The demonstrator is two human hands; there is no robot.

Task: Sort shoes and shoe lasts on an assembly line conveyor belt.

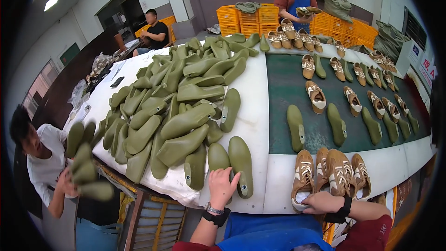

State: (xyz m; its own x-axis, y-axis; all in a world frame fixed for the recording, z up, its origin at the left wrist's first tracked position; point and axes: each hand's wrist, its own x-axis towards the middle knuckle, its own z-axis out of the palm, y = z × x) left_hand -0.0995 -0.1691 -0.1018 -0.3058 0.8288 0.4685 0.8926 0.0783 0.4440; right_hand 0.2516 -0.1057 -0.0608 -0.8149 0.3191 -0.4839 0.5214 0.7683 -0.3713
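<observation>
My left hand (222,187) lies over the near end of a green shoe last (218,157). Its thumb is spread toward a second green last (240,167) standing alongside. At the table's front edge, my right hand (320,201) is closed on the heel of a tan sneaker (304,173) with white stripes and laces; the fingertips are partly hidden at the shoe's opening. More tan sneakers (340,169) stand close together just right of it.
A large pile of green lasts (186,97) covers the left table. On the green belt (288,88), sneakers and lasts stand in rows. A person at left carries several lasts (86,172); another across the table holds shoes. Orange crates (248,18) are stacked behind.
</observation>
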